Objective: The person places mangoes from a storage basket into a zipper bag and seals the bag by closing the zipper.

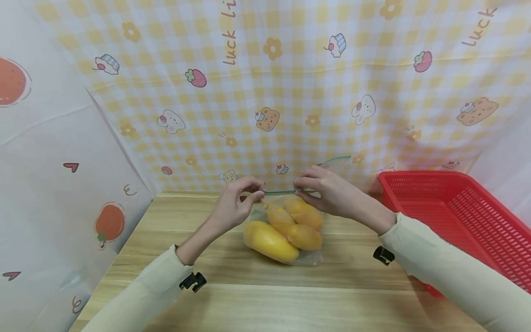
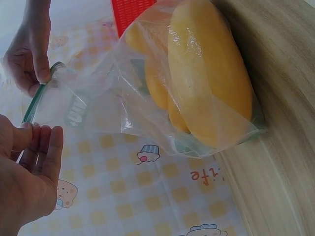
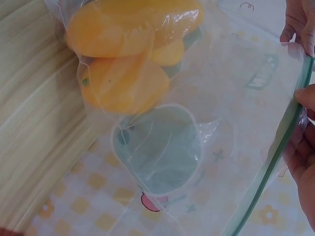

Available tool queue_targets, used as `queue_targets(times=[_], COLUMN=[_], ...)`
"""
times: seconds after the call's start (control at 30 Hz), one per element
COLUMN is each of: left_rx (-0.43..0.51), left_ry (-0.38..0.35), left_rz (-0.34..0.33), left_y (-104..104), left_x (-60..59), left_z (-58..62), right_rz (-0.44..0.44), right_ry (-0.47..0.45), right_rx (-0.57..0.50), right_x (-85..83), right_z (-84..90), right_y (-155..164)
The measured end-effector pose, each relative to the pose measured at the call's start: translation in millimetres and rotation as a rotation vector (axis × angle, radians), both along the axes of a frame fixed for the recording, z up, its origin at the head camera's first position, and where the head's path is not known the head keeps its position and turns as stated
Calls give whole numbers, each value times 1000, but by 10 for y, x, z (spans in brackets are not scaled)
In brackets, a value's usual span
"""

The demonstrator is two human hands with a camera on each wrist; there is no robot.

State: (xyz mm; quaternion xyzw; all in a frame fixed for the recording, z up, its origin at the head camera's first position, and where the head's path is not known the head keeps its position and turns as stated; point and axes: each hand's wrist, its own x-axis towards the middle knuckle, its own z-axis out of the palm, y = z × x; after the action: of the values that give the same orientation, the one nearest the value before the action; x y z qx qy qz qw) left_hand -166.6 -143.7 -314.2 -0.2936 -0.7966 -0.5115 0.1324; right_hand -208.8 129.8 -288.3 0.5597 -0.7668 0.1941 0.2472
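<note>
A clear zip bag [image 3: 216, 128] with a green seal strip stands on the wooden table, several yellow mangoes [image 1: 271, 242] inside it. My left hand [image 1: 236, 203] pinches the top edge at the strip's left end between thumb and fingers. Further right along the same strip, my right hand [image 1: 327, 191] pinches it too, and the strip's free end runs on past that hand. In the left wrist view, the big mango [image 2: 206, 73] lies low in the bag, while the upper plastic is slack and see-through.
A red plastic basket [image 1: 452, 184] stands on the right side of the table [image 1: 265, 304]. Behind the bag hangs a yellow checked cloth [image 1: 232, 97] with cartoon prints. A white printed cloth [image 1: 50, 193] covers the left side.
</note>
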Motion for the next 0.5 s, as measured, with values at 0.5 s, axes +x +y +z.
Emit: queue_targets(times=[0.5], left_rx=[12], left_ry=[-6], left_rz=[13], left_y=[-22], left_x=[20], left_z=[9], right_rz=[3], right_ry=[-1], right_rx=[-1], right_x=[-11], right_z=[7], right_y=[-4])
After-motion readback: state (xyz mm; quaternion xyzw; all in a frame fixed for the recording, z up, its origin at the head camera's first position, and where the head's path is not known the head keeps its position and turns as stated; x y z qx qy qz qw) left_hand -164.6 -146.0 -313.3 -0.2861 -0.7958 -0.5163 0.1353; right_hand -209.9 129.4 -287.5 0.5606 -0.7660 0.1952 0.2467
